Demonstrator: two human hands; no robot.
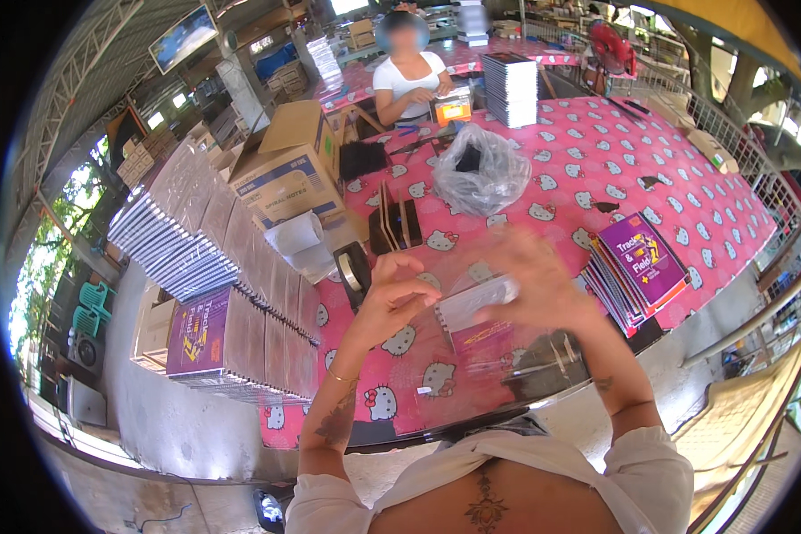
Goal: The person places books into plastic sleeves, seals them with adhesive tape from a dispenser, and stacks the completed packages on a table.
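Observation:
A spiral notebook (485, 333) with a purple lower part and a whitish upper part lies in front of me under clear plastic film (458, 378). My left hand (390, 298) is at its upper left, thumb and fingers closed in a pinch at the film's edge. Over the notebook's upper right is my right hand (538, 289), smeared by motion, so its grip is unclear. A roll of tape (353, 274) stands just left of my left hand. To the right of my right hand sits a stack of notebooks (641, 258) with a purple cover on top.
Tall piles of wrapped notebooks (240, 311) line the left side, beside a cardboard box (289, 173) and a white roll (295, 235). Farther off lie a clear plastic bag (485, 178) and a notebook stack (510, 89). A co-worker (409, 84) sits across the pink patterned table (578, 169).

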